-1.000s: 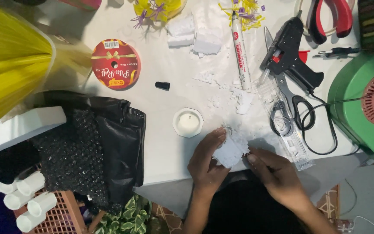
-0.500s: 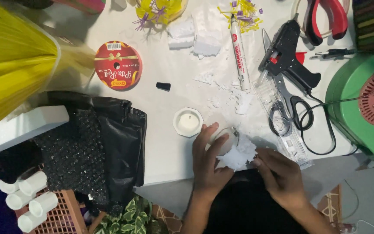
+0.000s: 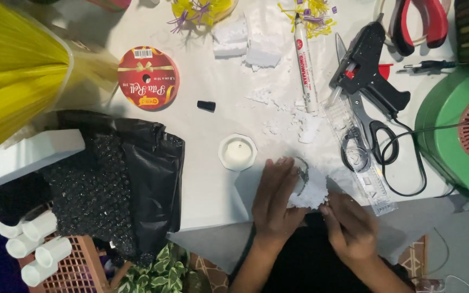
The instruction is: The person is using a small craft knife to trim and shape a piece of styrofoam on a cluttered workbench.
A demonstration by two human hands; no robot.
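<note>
While the left hand (image 3: 278, 198) gripped the white foam piece (image 3: 311, 191), the right hand (image 3: 348, 225) pinched its edge. Steady support at the desk (image 3: 207, 163) edge seemed wise, since foam crumbles.

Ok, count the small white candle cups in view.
4: one white candle cup on the table just above the left hand, three white cups clustered at the lower left beside the red basket. More may be hidden.

My single head-worn camera looks almost straight down from above at the cluttered white tabletop (image 3: 202, 163), fairly near; both hands enter at the bottom edge, the green round fan (image 3: 457, 135) cropped at right
</note>
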